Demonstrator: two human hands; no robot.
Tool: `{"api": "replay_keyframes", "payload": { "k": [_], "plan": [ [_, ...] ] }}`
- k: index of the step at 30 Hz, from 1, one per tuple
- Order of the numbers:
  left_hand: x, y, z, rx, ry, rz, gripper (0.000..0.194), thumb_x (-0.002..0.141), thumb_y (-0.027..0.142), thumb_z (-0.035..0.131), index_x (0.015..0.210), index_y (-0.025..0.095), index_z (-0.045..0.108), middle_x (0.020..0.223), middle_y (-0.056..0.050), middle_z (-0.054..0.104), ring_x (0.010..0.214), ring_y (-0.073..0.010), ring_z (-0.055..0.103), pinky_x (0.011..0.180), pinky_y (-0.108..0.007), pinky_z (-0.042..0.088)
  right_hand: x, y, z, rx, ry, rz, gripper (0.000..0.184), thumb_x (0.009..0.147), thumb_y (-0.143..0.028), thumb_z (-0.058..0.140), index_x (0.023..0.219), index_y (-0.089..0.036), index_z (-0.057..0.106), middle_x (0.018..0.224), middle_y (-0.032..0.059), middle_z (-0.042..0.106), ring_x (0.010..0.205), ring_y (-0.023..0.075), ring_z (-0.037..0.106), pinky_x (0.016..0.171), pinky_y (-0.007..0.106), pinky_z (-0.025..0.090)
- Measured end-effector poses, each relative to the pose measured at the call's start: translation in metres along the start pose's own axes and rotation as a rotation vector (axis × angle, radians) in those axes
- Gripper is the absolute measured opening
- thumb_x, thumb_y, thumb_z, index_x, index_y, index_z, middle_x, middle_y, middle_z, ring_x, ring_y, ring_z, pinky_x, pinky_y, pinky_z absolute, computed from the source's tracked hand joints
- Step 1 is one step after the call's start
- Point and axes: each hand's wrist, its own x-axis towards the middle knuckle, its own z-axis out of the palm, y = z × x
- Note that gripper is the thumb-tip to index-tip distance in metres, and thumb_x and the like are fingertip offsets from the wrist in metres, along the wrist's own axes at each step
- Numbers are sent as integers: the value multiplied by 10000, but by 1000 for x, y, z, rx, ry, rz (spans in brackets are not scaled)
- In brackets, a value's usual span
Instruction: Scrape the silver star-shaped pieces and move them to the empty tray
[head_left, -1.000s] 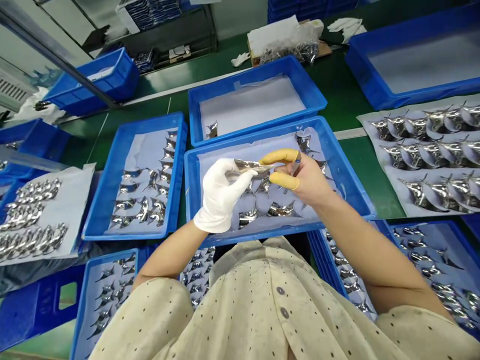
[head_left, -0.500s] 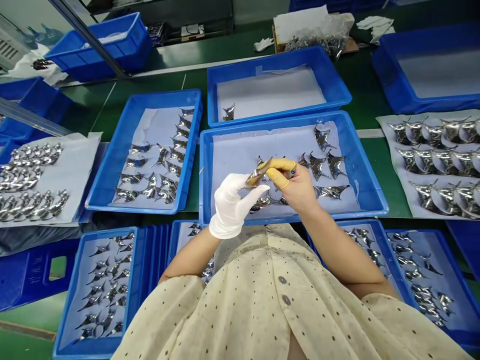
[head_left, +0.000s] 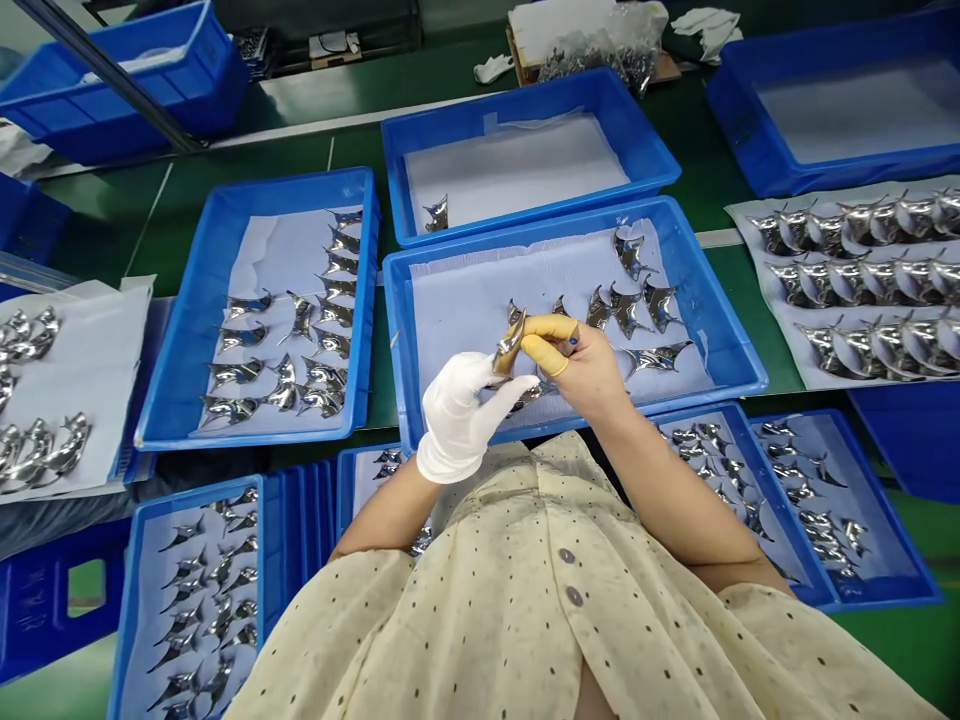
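Observation:
In a white glove, my left hand (head_left: pixel 461 412) grips a shiny curved metal part (head_left: pixel 510 350) between thumb and fingers, above the blue tray (head_left: pixel 577 247) in front of me. My right hand (head_left: pixel 581 362), with yellow covers on thumb and forefinger, is closed at the part's right side. From its grip sticks out a dark pen-like tool (head_left: pixel 573 338); the tip is hidden. Several pointed chrome pieces lie on the tray's white liner, among them one (head_left: pixel 626 310) just beyond my right hand. My hands cover some of them.
A left tray (head_left: pixel 255 432) holds several chrome pieces; the rear tray (head_left: pixel 525 220) has one piece (head_left: pixel 436 214). Rows of parts stand on a white sheet (head_left: pixel 750 212) at right. Lower trays flank my body, such as one (head_left: pixel 259 560) at left. A metal post (head_left: pixel 112 75) slants at upper left.
The view has shifted a little, so the trays sit further left. The metal part has been turned more upright in my left hand. My right hand stays closed beside it.

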Motion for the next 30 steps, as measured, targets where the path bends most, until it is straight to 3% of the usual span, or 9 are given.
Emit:
{"api": "replay_keyframes", "payload": {
  "k": [6,11,13,15,18,20,24,27,30],
  "plan": [
    [0,7,-9,263,-17,150,229,968,438,766,850,243,748,702,-6,716,640,-160,689,605,-286,523,-7,5,8,18,0,-53,344,828,-557,863,924,-231,810,952,48,813,892,179,768,885,333,637],
    [-4,11,-13,199,1,169,141,918,350,829,900,242,740,734,-2,729,668,-160,697,635,-282,531,-12,1,11,-27,20,-97,343,837,-560,853,900,-225,816,944,52,817,889,189,766,885,350,646],
    [-4,14,-14,109,22,46,154,918,361,825,958,236,744,815,-9,763,692,-155,713,667,-283,558,-13,-1,11,-53,31,-111,342,834,-555,855,874,-219,811,912,49,809,850,182,753,853,346,645],
    [0,16,-15,-6,40,-210,187,940,395,787,980,220,736,847,-14,772,681,-143,710,663,-278,567,-14,-5,10,-63,35,-118,333,818,-544,870,848,-219,809,874,42,800,797,169,734,795,330,639],
    [14,11,-16,-199,42,-616,242,931,431,775,918,203,698,717,20,694,583,-114,639,587,-252,518,-13,-10,5,-59,41,-84,308,826,-532,866,886,-233,829,879,35,798,784,153,728,752,304,622],
    [25,1,-17,-353,46,-771,309,894,477,803,883,199,670,700,31,646,569,-96,591,575,-240,491,-12,-11,1,-44,3,-6,317,854,-544,841,933,-238,832,898,38,794,774,141,716,723,287,603],
    [44,-19,-11,-633,33,-918,431,819,570,850,879,210,622,783,23,626,640,-100,593,617,-248,504,-7,-5,-6,80,-156,183,489,844,-631,814,1106,-218,793,856,32,758,519,65,467,451,220,373],
    [52,-27,0,-679,6,-960,461,782,586,873,866,220,606,778,20,617,652,-112,610,626,-259,523,0,2,-7,170,-191,266,616,779,-620,871,1213,-202,738,805,5,714,482,43,339,412,211,242],
    [57,-33,10,-690,-19,-959,485,763,616,883,851,221,616,767,14,631,636,-114,603,600,-265,530,10,5,-7,219,-171,300,580,733,-601,910,1110,-194,740,755,-18,661,471,34,298,410,212,208]
  ]
}}
